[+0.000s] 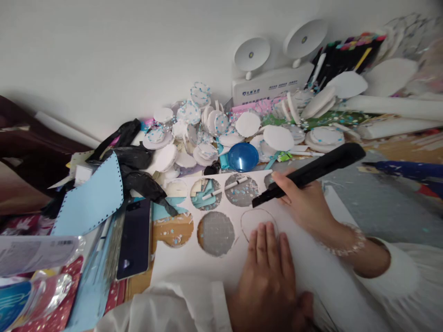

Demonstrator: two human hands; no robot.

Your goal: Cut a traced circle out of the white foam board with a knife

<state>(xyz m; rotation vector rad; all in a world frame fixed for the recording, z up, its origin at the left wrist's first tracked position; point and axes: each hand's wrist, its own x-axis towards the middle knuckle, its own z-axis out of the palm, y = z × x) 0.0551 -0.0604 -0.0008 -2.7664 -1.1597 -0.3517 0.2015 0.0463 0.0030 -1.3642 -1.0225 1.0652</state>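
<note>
A white foam board [194, 269] with several round holes cut through it lies across the work surface. My left hand [268, 276] rests flat on it, fingers stretched over the lower part of a circle outline [251, 220]. In my right hand [311, 207] is a black utility knife [314, 168], gripped between thumb and fingers. It slants down to the left, its tip just above the top of that outline. Whether the tip touches the board I cannot tell. Through the holes show a grey cutting mat [218, 233], light blue paper scraps and a thin white stick.
Behind the board are piled white foam discs [278, 138], a blue round lid [243, 157] and a twin-lamp emergency light [272, 83]. On the left lie a dark phone [134, 240], a black plastic bag [131, 157] and light blue paper [90, 198]. Markers [342, 60] stand at back right.
</note>
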